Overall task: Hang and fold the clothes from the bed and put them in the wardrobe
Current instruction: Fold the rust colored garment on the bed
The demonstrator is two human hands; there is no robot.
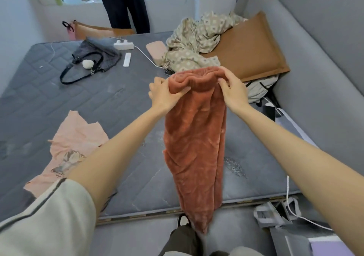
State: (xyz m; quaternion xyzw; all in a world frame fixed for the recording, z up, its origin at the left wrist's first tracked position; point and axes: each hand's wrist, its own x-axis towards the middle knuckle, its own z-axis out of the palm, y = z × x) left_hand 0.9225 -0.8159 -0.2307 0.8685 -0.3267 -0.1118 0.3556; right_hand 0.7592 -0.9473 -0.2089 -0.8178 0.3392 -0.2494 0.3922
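A rust-coloured fleece garment (195, 143) hangs lengthwise in front of me over the grey mattress (82, 106), its lower end reaching past the bed's near edge. My left hand (164, 94) grips the gathered top on its left side. My right hand (231, 91) pinches the same top edge on its right side. A pale pink top with a printed figure (69, 149) lies flat on the mattress at the left. A crumpled beige patterned cloth (195, 41) is heaped at the far side of the bed.
On the mattress lie a dark handbag (92, 58), a white power strip (124, 45), a white remote (127, 59) and a pink pouch (156, 49). A brown pillow (248, 52) leans by the grey padded wall. A person in dark trousers (126, 5) stands beyond the bed. Bags sit on the floor at right.
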